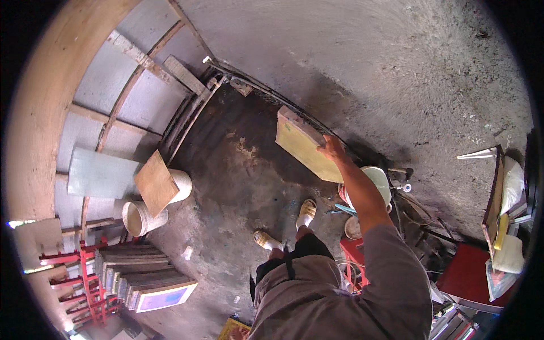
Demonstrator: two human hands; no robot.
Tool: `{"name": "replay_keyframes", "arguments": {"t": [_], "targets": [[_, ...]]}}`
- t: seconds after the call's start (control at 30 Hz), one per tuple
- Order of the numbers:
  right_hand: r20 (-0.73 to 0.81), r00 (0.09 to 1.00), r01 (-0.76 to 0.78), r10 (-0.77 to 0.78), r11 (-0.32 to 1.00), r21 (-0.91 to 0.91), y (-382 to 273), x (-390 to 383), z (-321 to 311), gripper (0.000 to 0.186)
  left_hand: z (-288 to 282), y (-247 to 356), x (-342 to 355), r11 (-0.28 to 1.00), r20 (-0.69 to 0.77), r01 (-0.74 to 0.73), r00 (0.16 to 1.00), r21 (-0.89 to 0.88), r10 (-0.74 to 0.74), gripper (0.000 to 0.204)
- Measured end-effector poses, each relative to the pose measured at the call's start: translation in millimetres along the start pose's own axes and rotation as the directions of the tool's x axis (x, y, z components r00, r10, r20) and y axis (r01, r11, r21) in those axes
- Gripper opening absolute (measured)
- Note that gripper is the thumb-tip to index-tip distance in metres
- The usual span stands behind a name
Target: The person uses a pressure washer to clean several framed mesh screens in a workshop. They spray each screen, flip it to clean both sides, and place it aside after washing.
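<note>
My right hand [333, 149] is closed over the upper edge of a wood-framed yellow screen [306, 148]. This screen stands tilted against the base of the wall, its yellow face toward me. At the lower edge of the view, a small part of my left hand [241, 333] shows against another yellow-framed panel [229, 327]. Its fingers seem closed on that panel's edge, though most of the hand is cut off. Just beside my right forearm stands a white bucket [377, 180].
Several wood-framed screens [141, 266] stand stacked by a red metal rack [88, 277]. Two white buckets, one lying tilted [136, 218], sit near a brown board [156, 182]. A red stool [352, 252] is close to my right side. Dark wet patches mark the concrete floor [226, 198].
</note>
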State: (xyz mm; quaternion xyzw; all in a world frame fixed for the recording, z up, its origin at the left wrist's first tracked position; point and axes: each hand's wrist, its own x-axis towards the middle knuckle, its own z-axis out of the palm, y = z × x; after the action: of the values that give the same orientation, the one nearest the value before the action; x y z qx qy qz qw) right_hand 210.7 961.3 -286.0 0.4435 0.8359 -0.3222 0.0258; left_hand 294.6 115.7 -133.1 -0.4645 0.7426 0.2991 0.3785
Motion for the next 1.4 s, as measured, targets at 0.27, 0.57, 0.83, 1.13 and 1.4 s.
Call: {"name": "replay_keyframes", "arguments": {"t": [0.27, 0.57, 0.83, 1.13, 1.4], "targets": [[0.156, 0.988, 0.035, -0.017, 0.993, -0.116, 48, 84, -17, 0.07, 72, 51, -61, 0.994, 0.006, -0.022, 1.0, 0.105, 0.021, 0.037], [-0.426, 0.904, 0.086, 0.031, 0.964, 0.252, 48, -53, -29, 0.052, 74, 93, -87, 0.957, 0.003, -0.082, 0.996, 0.277, 0.084, 0.038], [-0.554, 0.416, -0.855, 0.721, 0.518, 0.031, 242, -500, -46, 0.078, 96, 184, -59, 0.897, 0.042, -0.197, 0.98, 0.396, 0.196, 0.039], [-0.483, 0.13, -0.973, 0.866, 0.204, 0.104, 311, -646, -20, 0.093, 115, 362, -57, 0.713, 0.285, -0.535, 0.845, 0.453, 0.453, 0.044], [-0.349, -0.083, -0.794, 0.933, 0.149, 0.589, 359, -675, -12, 0.104, 87, 395, -56, 0.494, 0.425, -0.654, 0.753, 0.573, 0.503, 0.038]]}}
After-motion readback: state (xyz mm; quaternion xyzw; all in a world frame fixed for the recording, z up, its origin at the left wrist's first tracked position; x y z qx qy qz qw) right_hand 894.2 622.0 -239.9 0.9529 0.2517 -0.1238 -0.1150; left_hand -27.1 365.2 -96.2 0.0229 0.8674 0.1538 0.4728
